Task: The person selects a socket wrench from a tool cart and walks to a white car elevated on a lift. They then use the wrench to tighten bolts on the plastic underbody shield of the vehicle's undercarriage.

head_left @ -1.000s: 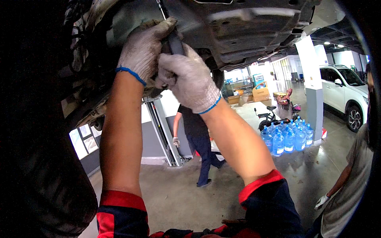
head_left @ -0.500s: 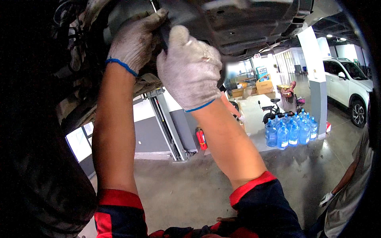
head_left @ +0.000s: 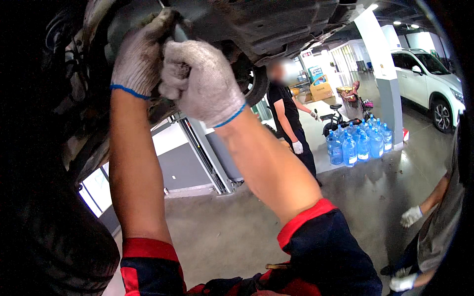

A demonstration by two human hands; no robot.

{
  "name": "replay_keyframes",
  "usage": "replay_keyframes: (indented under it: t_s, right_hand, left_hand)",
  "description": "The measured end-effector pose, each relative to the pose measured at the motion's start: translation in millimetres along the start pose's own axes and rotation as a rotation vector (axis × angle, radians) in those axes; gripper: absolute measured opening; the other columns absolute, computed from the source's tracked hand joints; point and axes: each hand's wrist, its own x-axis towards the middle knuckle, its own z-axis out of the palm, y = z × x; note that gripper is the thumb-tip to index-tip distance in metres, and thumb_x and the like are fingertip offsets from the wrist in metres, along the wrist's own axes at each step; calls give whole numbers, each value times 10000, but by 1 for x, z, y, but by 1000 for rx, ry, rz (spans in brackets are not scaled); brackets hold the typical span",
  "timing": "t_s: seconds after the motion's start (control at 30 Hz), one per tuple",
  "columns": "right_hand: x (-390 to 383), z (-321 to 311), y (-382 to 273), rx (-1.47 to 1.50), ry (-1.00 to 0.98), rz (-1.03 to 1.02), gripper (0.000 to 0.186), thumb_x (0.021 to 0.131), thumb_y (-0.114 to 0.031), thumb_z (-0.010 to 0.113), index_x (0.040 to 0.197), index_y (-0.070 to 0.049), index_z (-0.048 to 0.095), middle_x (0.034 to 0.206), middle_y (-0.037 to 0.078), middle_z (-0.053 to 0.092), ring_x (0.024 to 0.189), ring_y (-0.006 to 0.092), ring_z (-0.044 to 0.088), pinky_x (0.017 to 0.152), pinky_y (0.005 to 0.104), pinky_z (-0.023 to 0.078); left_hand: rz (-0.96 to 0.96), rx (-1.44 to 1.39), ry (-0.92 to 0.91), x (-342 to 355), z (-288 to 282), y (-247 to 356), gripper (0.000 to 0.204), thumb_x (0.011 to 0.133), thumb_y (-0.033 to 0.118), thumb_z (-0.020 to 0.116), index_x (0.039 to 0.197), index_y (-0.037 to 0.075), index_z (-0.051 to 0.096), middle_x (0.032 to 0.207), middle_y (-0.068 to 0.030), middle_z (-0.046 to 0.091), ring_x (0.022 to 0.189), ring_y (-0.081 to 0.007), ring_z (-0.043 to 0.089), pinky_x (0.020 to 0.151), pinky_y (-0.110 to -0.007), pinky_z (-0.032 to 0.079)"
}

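Note:
Overhead is the dark underside of a raised car [head_left: 276, 24]. Up against it, my left hand [head_left: 140, 56], in a white knit glove with a blue cuff, is closed around the upper part of a slim tool [head_left: 162, 4]; its metal shaft shows past the thumb. Just to the right and slightly lower, my right hand [head_left: 202, 81], gloved alike, makes a fist at the tool's lower end. The handle is mostly hidden by the gloves, and the part between my hands is blurred. Where the shaft's tip meets the car is out of sight.
A black tyre [head_left: 64, 246] fills the lower left. Beyond my right forearm stands a person in black [head_left: 286, 108]; another in grey [head_left: 439, 241] is at the right edge. Behind are a lift post [head_left: 205, 155], blue water bottles [head_left: 363, 145], a pillar [head_left: 387, 93] and a white car [head_left: 427, 86].
Both my hands have shifted left in the picture, and my right fist has turned, showing its curled fingers. The person in black has come into view; the person in grey now shows more of their gloved hands.

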Motion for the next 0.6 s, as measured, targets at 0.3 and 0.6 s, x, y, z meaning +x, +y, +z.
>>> replay_keyframes:
  t_s: [0.3, 0.6]
  right_hand:
    - [-4, 15, -8, -1323, 334, -76, 154, 827, -167, 618, 832, -17, 583, 732, 140, 640, 583, 235, 599, 587, 376, 514]
    - [-9, 26, -7, -2070, 220, 42, 223, 845, -229, 644, 891, -23, 573, 824, 234, 684, 828, 323, 725, 749, 432, 579]
  left_hand:
    - [-35, -146, 55, -3, -5, -6, 235, 919, 220, 682, 1019, 9, 708, 931, -74, 711, 797, -188, 672, 764, -320, 557]
    - [-68, -61, 135, -16, -9, -3, 211, 902, 202, 708, 1007, 19, 695, 922, -76, 698, 804, -194, 678, 739, -327, 567]
